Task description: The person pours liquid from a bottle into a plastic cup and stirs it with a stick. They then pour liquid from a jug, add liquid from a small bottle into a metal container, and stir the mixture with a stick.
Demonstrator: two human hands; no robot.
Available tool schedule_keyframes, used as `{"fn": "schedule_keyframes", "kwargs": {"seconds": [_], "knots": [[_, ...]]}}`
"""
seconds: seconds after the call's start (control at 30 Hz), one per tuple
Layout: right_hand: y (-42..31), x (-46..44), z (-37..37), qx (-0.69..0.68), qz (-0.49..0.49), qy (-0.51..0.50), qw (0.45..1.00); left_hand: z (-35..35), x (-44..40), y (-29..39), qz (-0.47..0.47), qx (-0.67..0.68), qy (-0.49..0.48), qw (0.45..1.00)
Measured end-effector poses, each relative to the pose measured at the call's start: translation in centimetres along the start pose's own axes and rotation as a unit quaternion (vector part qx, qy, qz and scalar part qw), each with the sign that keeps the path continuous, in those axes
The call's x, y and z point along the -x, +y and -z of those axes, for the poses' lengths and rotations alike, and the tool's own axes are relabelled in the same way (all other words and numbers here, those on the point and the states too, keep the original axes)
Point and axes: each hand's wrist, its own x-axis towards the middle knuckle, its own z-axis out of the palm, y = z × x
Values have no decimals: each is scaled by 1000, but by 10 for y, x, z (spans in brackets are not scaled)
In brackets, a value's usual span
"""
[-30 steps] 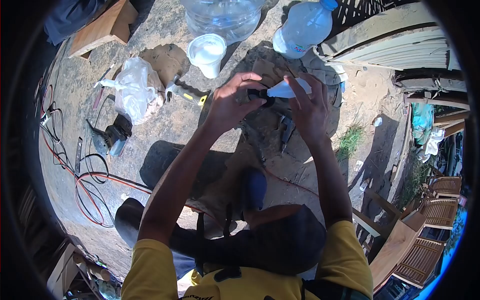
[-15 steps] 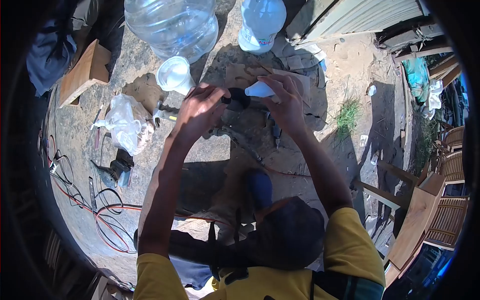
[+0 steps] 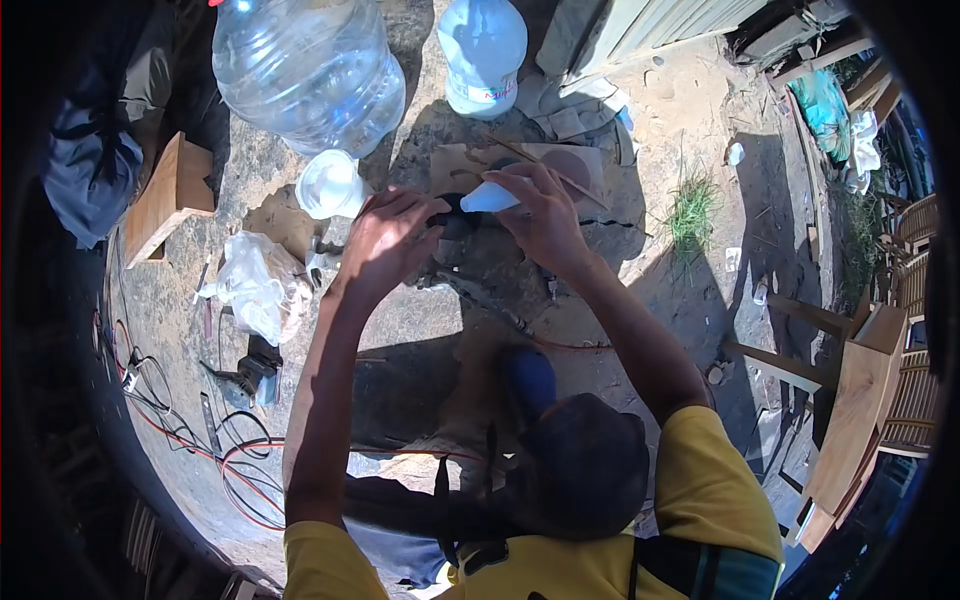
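Observation:
My right hand (image 3: 545,215) is closed around a white tapered plastic container (image 3: 490,197), its narrow end tilted left toward a dark round container (image 3: 459,218). At that dark container's left edge, the fingers of my left hand (image 3: 390,238) are curled around its side. Just behind my left hand stands a white plastic tub (image 3: 331,186). A sheet of cardboard (image 3: 455,165) with a thin stick (image 3: 560,178) across it lies beyond my right hand. What is inside the dark container cannot be made out.
A large clear water bottle (image 3: 305,80) and a milky-white bottle (image 3: 483,60) stand at the back. Leftward are a plastic bag (image 3: 252,285), a wooden piece (image 3: 170,195) and tangled cables (image 3: 235,465). Wooden furniture (image 3: 850,430) stands at right; a person's clothed legs (image 3: 95,170) show upper left.
The view has shifted, so the bottles and tub appear further left. Both hands keep their holds, and the white container's tip now sits closer over the dark container.

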Motion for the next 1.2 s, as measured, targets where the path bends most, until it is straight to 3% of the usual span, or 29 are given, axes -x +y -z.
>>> {"fn": "schedule_keyframes", "kwargs": {"seconds": [0.1, 0.23, 0.5, 0.77, 0.83, 0.9, 0.97, 1.07, 1.1, 1.17, 1.2], "knots": [[-1, 0, 0, -20, -6, -17, 1000, 1, -2, 3, 71, 61, 9, 996], [-8, -3, 0, -28, -4, -27, 999, 12, -7, 4, 61, 48, -5, 997], [-16, -12, -1, -31, -10, -38, 999, 16, -13, 18, 140, 126, 20, 982], [-15, -27, 9, -109, -34, -111, 987, 17, -22, 27, -2, -29, 45, 999], [-5, -30, 4, -149, -50, -95, 983, 21, -27, 40, 56, 62, 97, 992], [20, -41, -9, -166, -86, -105, 977, 19, -17, 43, 97, 67, 98, 988], [29, -65, -19, -181, -119, -116, 969, -7, 4, 36, 157, 146, 210, 954], [40, -101, -45, -174, -34, -21, 984, -52, 46, 31, 274, 187, 169, 928], [44, -114, -54, -175, -28, -25, 984, -64, 52, 29, 332, 211, 138, 909], [50, -135, -76, -46, -2, -63, 997, -88, 61, 21, 339, 215, 116, 908], [64, -145, -94, -39, -34, -106, 993, -99, 64, 19, 344, 218, 104, 907]]}}
